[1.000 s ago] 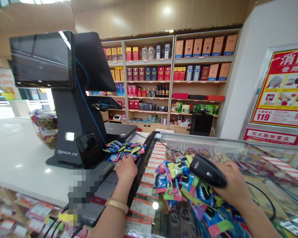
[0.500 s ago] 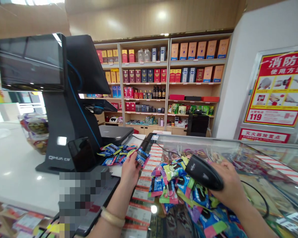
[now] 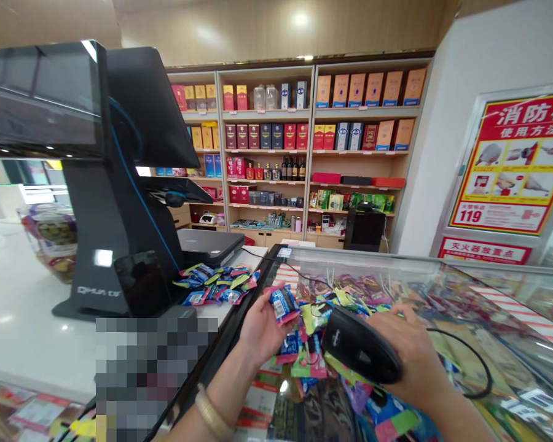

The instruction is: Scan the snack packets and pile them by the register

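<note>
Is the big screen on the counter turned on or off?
It looks off. The screen is dark and shows only reflections of lights, no picture or words.

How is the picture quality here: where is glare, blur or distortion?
Head view: ceiling lights wash out in bright spots; the glass counter reflects strongly, hiding what lies beneath; the wide lens bends the monitor and the poster at the edges; a pixelated block covers part of the lower left; the left hand with its packet and the right hand with the scanner are fairly sharp.
</note>
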